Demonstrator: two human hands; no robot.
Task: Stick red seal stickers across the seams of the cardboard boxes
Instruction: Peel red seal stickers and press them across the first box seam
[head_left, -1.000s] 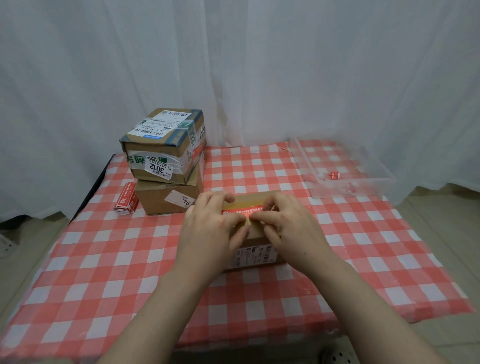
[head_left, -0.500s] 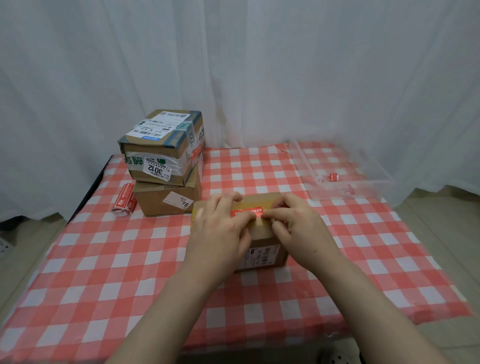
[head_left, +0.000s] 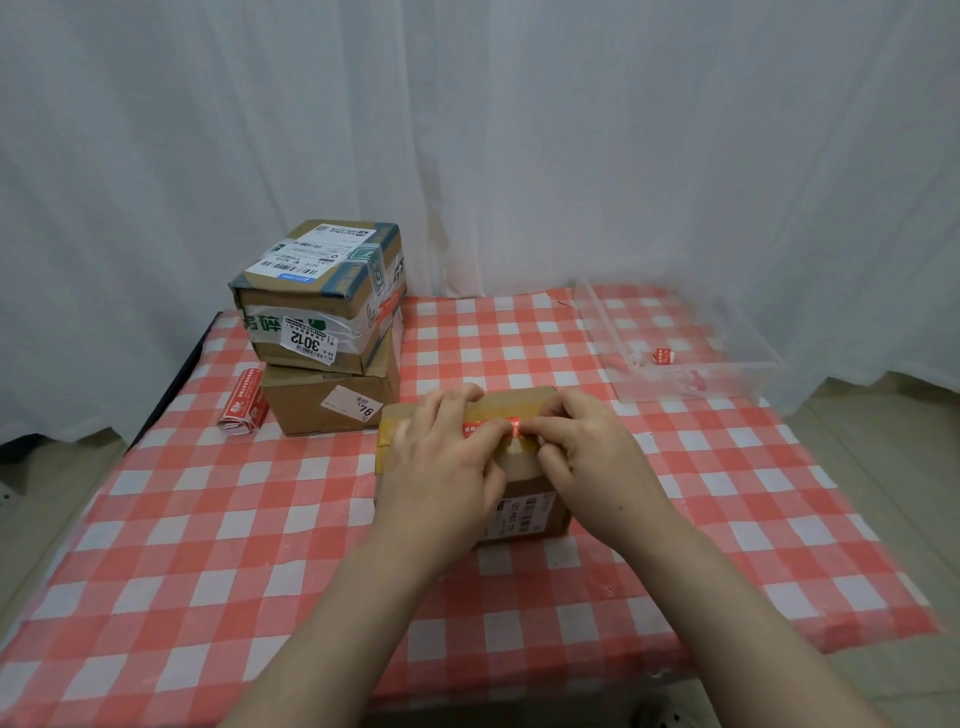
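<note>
Two hands on one box, mid-bench.
Bench (head_left: 249, 545), checked cloth: wide free room front and left, front edge close to forearms.
Stacked boxes (head_left: 322, 332) just beside on far left, so don't nudge them.
Clear tray (head_left: 696, 387) far right, apart.
Working box (head_left: 530, 512): keep it steady.
Left hand (head_left: 441, 467) laid flat on top, thumb pressing red seal sticker (head_left: 483, 427).
Right hand (head_left: 587, 457) fingers (head_left: 548, 421) pinching sticker's right end.
Advice: lower that end across the seam, then rub outward, no wrinkles.

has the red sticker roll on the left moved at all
No. The red sticker roll stays just left of the lower stacked box.
</note>
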